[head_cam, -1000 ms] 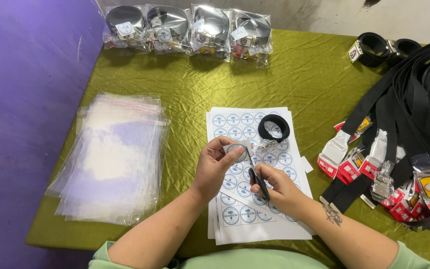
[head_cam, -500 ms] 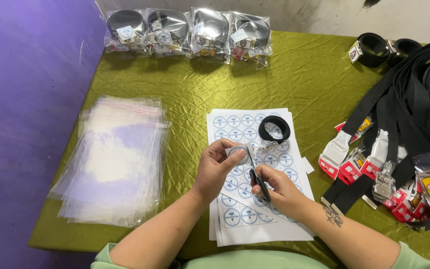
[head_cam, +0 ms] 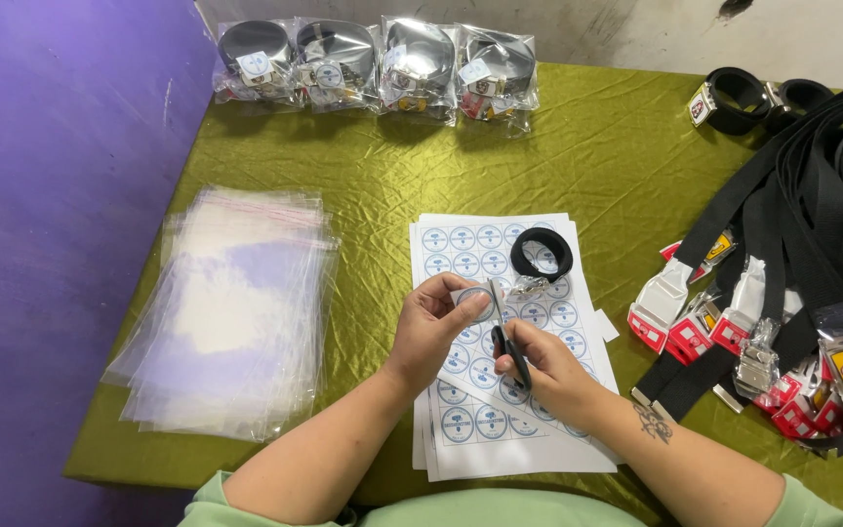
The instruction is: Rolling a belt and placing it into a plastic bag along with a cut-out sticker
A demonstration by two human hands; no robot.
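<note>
Cutting step, it seems. Right hand (head_cam: 548, 366) closed on small scissors (head_cam: 509, 344), left hand (head_cam: 433, 327) pinching a round sticker (head_cam: 474, 303), both over the sticker sheet (head_cam: 500, 420). Next: careful snips. Beyond the sheet, bagged belts (head_cam: 373, 66).

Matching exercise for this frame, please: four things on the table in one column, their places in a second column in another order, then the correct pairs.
Things:
1. stack of clear plastic bags
2. rolled black belt
3. scissors
4. bagged belts

Places:
A. in the right hand
B. along the far edge of the green tablecloth
C. on the sticker sheet
D. left of the sticker sheet

Pairs: 1-D, 2-C, 3-A, 4-B
</note>
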